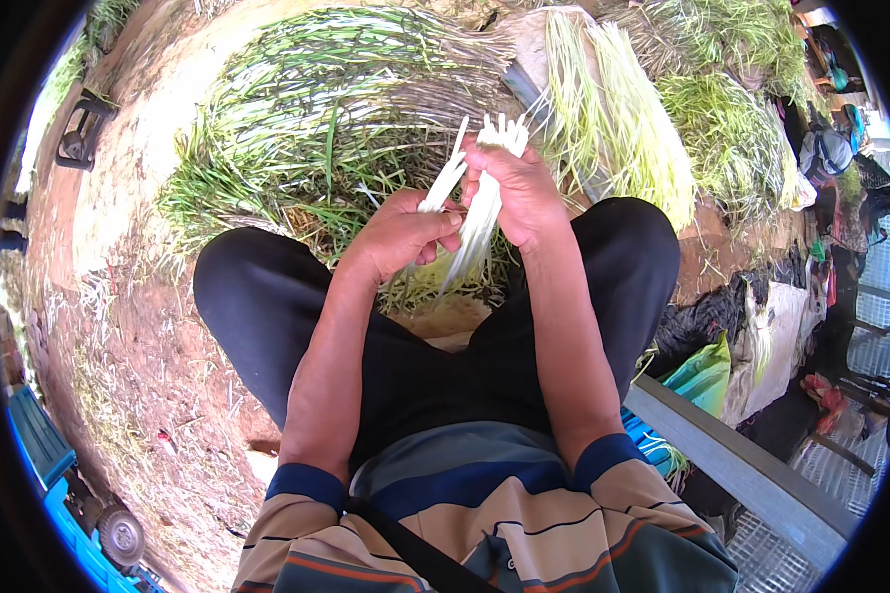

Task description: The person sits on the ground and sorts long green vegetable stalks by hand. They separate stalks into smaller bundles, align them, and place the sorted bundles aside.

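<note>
Held above my lap, my right hand (515, 181) grips a bundle of pale white-green plant stalks (482, 215), with the cut-looking ends sticking up past the fist. My left hand (408, 230) pinches a smaller group of white stalks (443, 181) between thumb and fingers, close beside that bundle. The lower ends of the bundle hang blurred between my knees. Before me on the ground lies a wide heap of long green-leaved stalks (326, 96). To its right, cleaned pale stalks (623, 111) are laid out in long rows on a sheet.
More leafy green heaps (734, 148) lie at the far right. A metal beam (742, 467) runs beside my right hip, near a green plastic bag (704, 374). At left are a dark plastic stool (85, 130) and a blue vehicle with a wheel (122, 535). Plant scraps litter the dirt floor (148, 356).
</note>
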The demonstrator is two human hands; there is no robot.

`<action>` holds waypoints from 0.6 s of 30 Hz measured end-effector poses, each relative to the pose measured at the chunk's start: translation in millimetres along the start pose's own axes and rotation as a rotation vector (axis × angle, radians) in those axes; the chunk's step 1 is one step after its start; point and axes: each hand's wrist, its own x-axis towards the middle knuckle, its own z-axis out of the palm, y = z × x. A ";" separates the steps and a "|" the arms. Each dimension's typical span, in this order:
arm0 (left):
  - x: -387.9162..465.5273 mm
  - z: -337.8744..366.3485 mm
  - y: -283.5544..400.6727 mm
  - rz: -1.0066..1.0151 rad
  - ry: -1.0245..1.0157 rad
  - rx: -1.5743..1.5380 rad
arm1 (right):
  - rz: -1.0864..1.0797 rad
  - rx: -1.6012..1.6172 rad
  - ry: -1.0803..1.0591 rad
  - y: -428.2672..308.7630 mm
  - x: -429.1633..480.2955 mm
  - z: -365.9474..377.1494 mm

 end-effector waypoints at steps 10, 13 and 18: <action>0.1 -4.5 2.4 0.089 0.075 -0.346 | -0.079 0.091 0.227 2.4 4.0 -17.5; 2.0 -3.3 1.4 0.082 0.099 -0.275 | -0.080 0.103 0.160 1.1 -0.4 -15.5; 2.5 -2.8 0.6 0.079 0.155 -0.138 | -0.069 -0.087 0.028 3.2 -7.5 -4.2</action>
